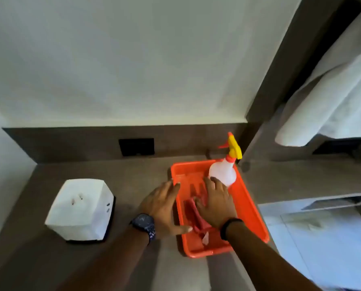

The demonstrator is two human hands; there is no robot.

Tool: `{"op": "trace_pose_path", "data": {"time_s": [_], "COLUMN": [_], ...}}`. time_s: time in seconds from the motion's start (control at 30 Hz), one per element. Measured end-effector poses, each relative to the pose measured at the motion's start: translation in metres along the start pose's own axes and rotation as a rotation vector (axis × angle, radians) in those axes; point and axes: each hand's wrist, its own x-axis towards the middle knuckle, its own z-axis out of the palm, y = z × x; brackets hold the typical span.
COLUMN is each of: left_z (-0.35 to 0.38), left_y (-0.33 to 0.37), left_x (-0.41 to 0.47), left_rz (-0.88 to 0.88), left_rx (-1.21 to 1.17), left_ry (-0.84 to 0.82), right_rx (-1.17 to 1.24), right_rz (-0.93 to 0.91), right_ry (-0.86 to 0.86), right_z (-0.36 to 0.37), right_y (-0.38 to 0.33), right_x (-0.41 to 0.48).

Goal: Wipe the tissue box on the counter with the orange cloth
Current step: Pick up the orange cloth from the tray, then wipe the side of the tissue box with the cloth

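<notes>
Grey-brown counter (74, 259) runs along a pale wall (133, 59), with a dark upstand at its back edge carrying a black socket plate (136, 146). At upper right, a white towel (331, 95) hangs beside a dark vertical panel.

On the left part of the counter stands the white tissue box (80, 208) with a dark base, untouched and well apart from both hands.

Right of centre lies an orange tray (251, 208). In its far corner stands a translucent spray bottle (222, 172) with a yellow and orange trigger head. Within the tray lies the orange cloth (193, 215), crumpled.

Left hand (161, 207), with a dark watch (144, 224) at the wrist, is spread flat over the tray's left rim, fingers apart, gripping nothing. Right hand (216, 203), with a black band (229, 226) at the wrist, rests palm down on the cloth, fingers extended and not closed around it.
</notes>
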Motion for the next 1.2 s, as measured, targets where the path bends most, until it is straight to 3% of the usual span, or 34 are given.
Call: {"op": "trace_pose_path", "data": {"time_s": [0.1,0.2,0.5,0.57,0.67,0.73,0.8,0.87,0.97,1.1,1.2], "left_z": [0.025,0.050,0.060,0.050,0.009,-0.034,-0.079,-0.117,-0.146,-0.136,-0.121], "left_y": [0.000,-0.003,0.000,-0.002,-0.017,-0.042,-0.071,-0.101,-0.137,-0.169,-0.178], "left_x": [0.006,0.013,0.012,0.010,0.011,0.009,0.001,-0.014,-0.042,-0.064,-0.068], "left_rz": [0.054,0.083,0.062,0.057,0.083,0.104,0.121,0.089,-0.013,-0.150,-0.151], "left_rx": [0.033,0.020,-0.001,-0.027,-0.055,-0.027,-0.010,0.026,0.164,0.280,0.315], "left_ry": [-0.067,-0.029,-0.004,-0.009,0.073,0.155,0.224,0.201,0.005,-0.344,-0.358], "right_rx": [-0.145,-0.205,-0.192,-0.076,0.334,0.563,0.803,1.075,1.315,1.346,1.256], "right_rz": [0.028,0.024,0.063,0.100,0.178,0.109,0.057,0.095,0.214,0.289,0.243], "right_ry": [-0.163,-0.231,-0.097,-0.031,0.209,0.430,0.490,0.348,0.067,-0.108,-0.098], "right_z": [0.026,0.048,0.069,0.065,0.048,0.040,0.042,0.053,0.086,0.127,0.146], "right_y": [0.016,0.028,0.027,0.026,0.007,-0.026,-0.070,-0.114,-0.160,-0.192,-0.216], "right_x": [0.000,0.004,0.009,0.009,0.011,0.018,0.020,0.015,0.004,-0.004,0.000]}}
